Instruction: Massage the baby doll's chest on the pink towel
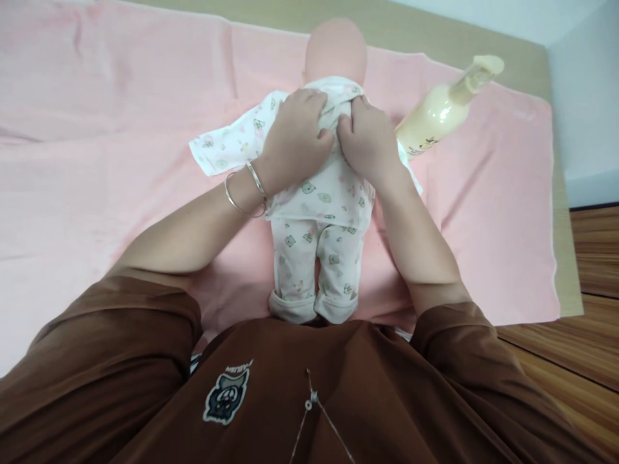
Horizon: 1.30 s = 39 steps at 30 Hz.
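Observation:
A baby doll (336, 51) lies lengthwise before me, its bald head away from me and no face showing. It wears a white printed baby shirt (329, 193) and matching trousers (294, 258) with turned-up cuffs. My left hand (300, 135), with two bangles (255, 180) at the wrist, rests on the upper shirt, fingers curled into the cloth just below the collar. Beside it, my right hand (370, 138) pinches the shirt near the collar's right side. Both thumbs point inward, a small gap between them. One sleeve spreads out flat to the left; the other is mostly hidden behind my right arm.
A pale yellow pump bottle (438, 113) is to the right of the doll, close to my right hand. Under everything spreads a pink cloth (120, 129) over a light wooden tabletop (563, 258). Brown wood-grain boards (599, 258) show beyond the table's right edge.

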Each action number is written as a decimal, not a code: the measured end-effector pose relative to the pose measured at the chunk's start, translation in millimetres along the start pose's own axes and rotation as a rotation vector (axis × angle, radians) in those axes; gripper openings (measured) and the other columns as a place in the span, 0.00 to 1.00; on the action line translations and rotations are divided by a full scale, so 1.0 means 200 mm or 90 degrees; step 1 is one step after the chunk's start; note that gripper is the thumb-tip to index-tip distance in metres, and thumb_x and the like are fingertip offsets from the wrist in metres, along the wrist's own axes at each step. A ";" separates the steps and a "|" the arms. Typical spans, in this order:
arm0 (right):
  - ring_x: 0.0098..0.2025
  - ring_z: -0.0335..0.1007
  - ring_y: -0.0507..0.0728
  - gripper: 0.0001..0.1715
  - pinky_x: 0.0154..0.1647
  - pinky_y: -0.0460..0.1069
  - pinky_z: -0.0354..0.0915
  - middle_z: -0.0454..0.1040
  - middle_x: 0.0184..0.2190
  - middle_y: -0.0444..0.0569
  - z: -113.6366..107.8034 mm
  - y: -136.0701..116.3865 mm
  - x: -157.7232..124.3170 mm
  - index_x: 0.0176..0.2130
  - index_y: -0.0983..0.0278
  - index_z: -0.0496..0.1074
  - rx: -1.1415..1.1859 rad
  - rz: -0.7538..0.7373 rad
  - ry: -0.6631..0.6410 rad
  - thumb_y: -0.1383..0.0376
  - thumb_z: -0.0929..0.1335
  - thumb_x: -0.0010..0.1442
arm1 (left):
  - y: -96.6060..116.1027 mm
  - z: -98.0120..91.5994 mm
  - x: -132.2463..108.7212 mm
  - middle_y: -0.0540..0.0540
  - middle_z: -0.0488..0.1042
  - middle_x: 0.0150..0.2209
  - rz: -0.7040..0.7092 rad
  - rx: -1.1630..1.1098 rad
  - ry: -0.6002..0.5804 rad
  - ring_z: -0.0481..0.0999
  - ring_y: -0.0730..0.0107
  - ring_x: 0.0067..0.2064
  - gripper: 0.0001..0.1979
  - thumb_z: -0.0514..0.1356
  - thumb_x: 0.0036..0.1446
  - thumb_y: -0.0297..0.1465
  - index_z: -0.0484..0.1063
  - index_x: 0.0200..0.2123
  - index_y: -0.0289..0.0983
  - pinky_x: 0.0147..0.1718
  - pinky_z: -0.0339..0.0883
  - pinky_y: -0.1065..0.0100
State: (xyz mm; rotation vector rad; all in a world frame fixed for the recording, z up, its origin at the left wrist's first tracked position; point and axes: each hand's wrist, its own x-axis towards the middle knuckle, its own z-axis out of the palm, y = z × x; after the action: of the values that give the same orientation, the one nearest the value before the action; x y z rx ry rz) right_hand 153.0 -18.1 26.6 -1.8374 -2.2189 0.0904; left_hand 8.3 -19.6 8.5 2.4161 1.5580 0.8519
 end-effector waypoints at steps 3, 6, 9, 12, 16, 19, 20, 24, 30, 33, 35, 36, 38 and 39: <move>0.59 0.53 0.62 0.30 0.60 0.60 0.49 0.61 0.56 0.50 -0.02 -0.06 -0.07 0.57 0.62 0.56 0.022 -0.024 0.006 0.60 0.52 0.56 | -0.08 0.05 0.06 0.48 0.70 0.37 -0.063 -0.015 0.033 0.67 0.64 0.42 0.10 0.51 0.56 0.23 0.68 0.36 0.42 0.44 0.63 0.62; 0.59 0.51 0.61 0.32 0.62 0.58 0.48 0.60 0.57 0.49 -0.03 -0.10 -0.11 0.58 0.62 0.55 0.012 -0.070 0.025 0.61 0.54 0.55 | -0.13 0.10 0.08 0.47 0.70 0.35 -0.082 -0.009 0.055 0.66 0.65 0.39 0.09 0.49 0.59 0.24 0.68 0.36 0.39 0.42 0.62 0.62; 0.51 0.60 0.63 0.23 0.54 0.57 0.58 0.67 0.48 0.53 -0.02 -0.08 -0.09 0.51 0.59 0.62 -0.005 -0.057 0.035 0.62 0.54 0.57 | -0.12 0.12 0.06 0.45 0.69 0.39 -0.073 -0.007 0.074 0.66 0.62 0.43 0.10 0.48 0.61 0.25 0.67 0.41 0.38 0.45 0.60 0.61; 0.45 0.63 0.64 0.20 0.47 0.57 0.62 0.70 0.42 0.54 0.00 -0.02 -0.03 0.44 0.58 0.65 0.001 0.011 0.009 0.55 0.52 0.62 | -0.11 0.13 0.03 0.43 0.68 0.44 -0.049 -0.025 0.073 0.64 0.60 0.48 0.13 0.51 0.61 0.29 0.64 0.49 0.38 0.50 0.57 0.61; 0.45 0.64 0.66 0.26 0.45 0.58 0.62 0.70 0.42 0.56 0.02 0.03 0.02 0.43 0.60 0.65 0.008 0.052 -0.034 0.48 0.51 0.62 | -0.10 0.12 0.02 0.42 0.67 0.44 -0.065 -0.050 0.070 0.63 0.57 0.48 0.13 0.52 0.59 0.31 0.63 0.48 0.40 0.50 0.56 0.59; 0.47 0.63 0.67 0.25 0.47 0.59 0.60 0.69 0.44 0.56 0.03 0.03 0.02 0.44 0.59 0.64 0.005 0.051 -0.013 0.47 0.52 0.62 | -0.10 0.11 0.02 0.42 0.67 0.42 -0.079 -0.017 0.074 0.64 0.56 0.46 0.11 0.52 0.59 0.32 0.65 0.45 0.39 0.48 0.57 0.57; 0.47 0.63 0.67 0.25 0.48 0.59 0.60 0.69 0.44 0.56 0.03 0.03 0.02 0.44 0.59 0.64 0.003 0.049 -0.006 0.47 0.52 0.62 | -0.10 0.10 0.03 0.42 0.67 0.42 -0.081 -0.004 0.075 0.64 0.55 0.45 0.10 0.52 0.59 0.33 0.65 0.44 0.39 0.47 0.58 0.57; 0.47 0.63 0.68 0.24 0.48 0.61 0.60 0.69 0.44 0.55 0.05 0.03 0.02 0.43 0.58 0.64 -0.013 0.055 0.019 0.47 0.53 0.61 | -0.09 0.09 0.03 0.43 0.68 0.41 -0.085 0.016 0.068 0.64 0.55 0.44 0.08 0.50 0.61 0.36 0.64 0.42 0.44 0.45 0.60 0.56; 0.46 0.64 0.67 0.24 0.47 0.61 0.62 0.70 0.42 0.54 0.06 0.03 0.03 0.43 0.59 0.64 -0.013 0.063 0.036 0.47 0.54 0.61 | -0.09 0.11 0.03 0.43 0.67 0.41 -0.097 0.022 0.094 0.64 0.57 0.43 0.06 0.52 0.61 0.35 0.63 0.41 0.42 0.44 0.60 0.57; 0.46 0.64 0.66 0.24 0.47 0.60 0.62 0.70 0.42 0.54 0.06 0.04 0.02 0.42 0.60 0.63 -0.017 0.061 0.044 0.47 0.54 0.61 | -0.09 0.10 0.04 0.45 0.67 0.40 -0.089 0.028 0.096 0.64 0.59 0.43 0.05 0.52 0.62 0.34 0.62 0.40 0.42 0.44 0.60 0.58; 0.46 0.64 0.66 0.24 0.47 0.60 0.62 0.70 0.42 0.53 0.07 0.04 0.02 0.42 0.61 0.63 -0.014 0.061 0.047 0.47 0.54 0.62 | -0.08 0.08 0.04 0.45 0.67 0.40 -0.084 0.038 0.085 0.64 0.59 0.43 0.05 0.53 0.62 0.34 0.63 0.40 0.41 0.44 0.60 0.58; 0.46 0.64 0.66 0.24 0.47 0.60 0.62 0.70 0.42 0.53 0.07 0.05 0.02 0.43 0.61 0.63 -0.010 0.058 0.047 0.47 0.54 0.62 | -0.07 0.07 0.04 0.44 0.67 0.40 -0.072 0.041 0.072 0.64 0.59 0.43 0.05 0.54 0.61 0.33 0.63 0.41 0.40 0.44 0.61 0.58; 0.46 0.64 0.66 0.24 0.46 0.60 0.63 0.69 0.42 0.53 0.07 0.06 0.02 0.42 0.61 0.62 0.002 0.053 0.048 0.47 0.53 0.62 | -0.05 0.04 0.03 0.43 0.67 0.40 -0.034 0.043 0.048 0.65 0.58 0.43 0.05 0.54 0.60 0.30 0.64 0.41 0.38 0.44 0.61 0.58; 0.46 0.64 0.66 0.24 0.46 0.60 0.63 0.69 0.42 0.53 0.08 0.06 0.03 0.42 0.60 0.62 0.007 0.053 0.046 0.46 0.53 0.62 | -0.03 0.03 0.02 0.43 0.67 0.40 -0.015 0.044 0.040 0.65 0.57 0.43 0.05 0.54 0.59 0.28 0.64 0.40 0.38 0.44 0.62 0.58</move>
State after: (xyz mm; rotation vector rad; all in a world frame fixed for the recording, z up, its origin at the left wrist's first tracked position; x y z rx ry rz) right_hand 160.2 -8.6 10.0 -1.8960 -2.0909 0.0516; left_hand 7.4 -12.2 3.3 2.4349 1.6610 0.8922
